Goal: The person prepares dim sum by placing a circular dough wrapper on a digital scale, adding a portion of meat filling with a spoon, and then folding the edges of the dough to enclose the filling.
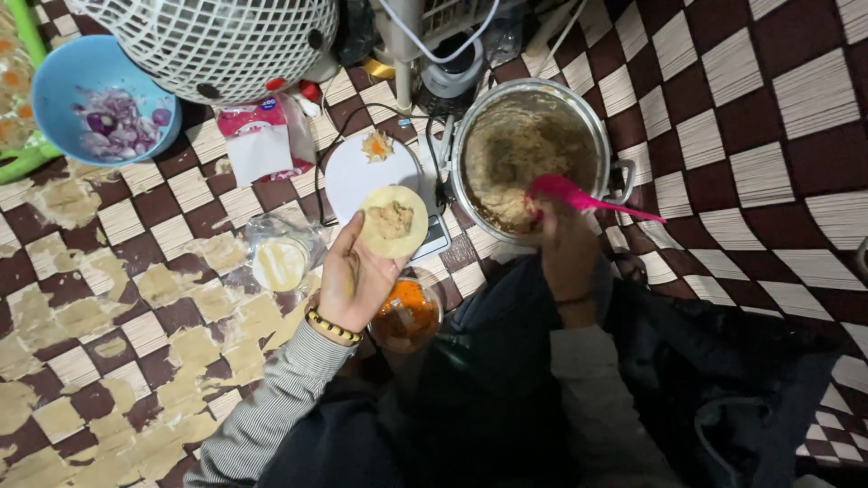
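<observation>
While the left hand [354,276] lies open, cradling a dough round [393,221] with filling, the right hand [562,237] grips a pink spoon [579,197] in the pot [529,158]. Scoop small, I'd judge, and keep the round level. A plate [357,172], orange jar [407,312], lid [280,262] and cable [348,126] crowd the floor [136,298].

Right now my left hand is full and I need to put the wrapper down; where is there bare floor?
Bare patches: worn floor left of the left hand, and checkered mat right of the steel pot. Crowded: white plate, small lidded tub and orange jar.
</observation>
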